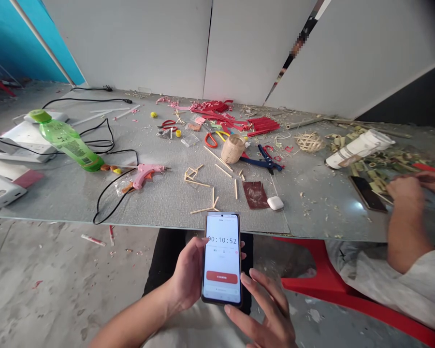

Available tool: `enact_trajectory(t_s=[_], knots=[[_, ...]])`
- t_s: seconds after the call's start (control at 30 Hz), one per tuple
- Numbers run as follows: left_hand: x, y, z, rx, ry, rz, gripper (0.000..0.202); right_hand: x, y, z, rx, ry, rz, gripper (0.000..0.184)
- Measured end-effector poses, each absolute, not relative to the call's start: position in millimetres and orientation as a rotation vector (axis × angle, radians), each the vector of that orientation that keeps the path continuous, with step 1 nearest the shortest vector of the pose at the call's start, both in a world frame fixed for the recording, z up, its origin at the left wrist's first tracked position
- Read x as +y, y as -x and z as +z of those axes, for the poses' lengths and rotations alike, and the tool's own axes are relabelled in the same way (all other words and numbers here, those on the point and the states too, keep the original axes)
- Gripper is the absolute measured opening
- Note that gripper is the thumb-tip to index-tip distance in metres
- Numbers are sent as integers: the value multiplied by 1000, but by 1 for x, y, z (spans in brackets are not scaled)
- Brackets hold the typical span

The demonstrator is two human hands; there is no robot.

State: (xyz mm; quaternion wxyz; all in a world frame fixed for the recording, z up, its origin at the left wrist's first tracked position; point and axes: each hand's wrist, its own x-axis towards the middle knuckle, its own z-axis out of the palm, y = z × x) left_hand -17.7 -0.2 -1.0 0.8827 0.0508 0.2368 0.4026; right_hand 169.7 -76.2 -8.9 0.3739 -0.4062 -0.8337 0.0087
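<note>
A smartphone (222, 263) showing 00:10:52 and a red button is upright in my left hand (188, 270), whose fingers wrap round its back to the far edge. My right hand (266, 309) hovers beside the phone's lower right corner, fingers spread and holding nothing. Just beyond the phone, on the table, lie joined thin wooden sticks (213, 199) and several loose sticks (235, 189). Near these are a brown sandpaper sheet (254, 195) and a white earbud case (275, 203).
A pink glue gun (147, 175) with a black cord and a green bottle (67, 142) lie to the left. Farther back are a woven bamboo cup (233, 149), blue pliers (263, 160) and red strips (263, 125). At right, a co-worker's hand (406, 188) is near another phone (368, 193).
</note>
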Motion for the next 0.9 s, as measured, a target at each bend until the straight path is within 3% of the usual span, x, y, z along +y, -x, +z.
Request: enact_trajectory(t_s=[0.37,0.9], knots=[[-1,20,1,477,-100,835,55,-78,-177,-14,-2186,1029,-2,46],[-3,20,-3,457,-118,810,56,-76,-174,-13,-2158,1154,85,54]])
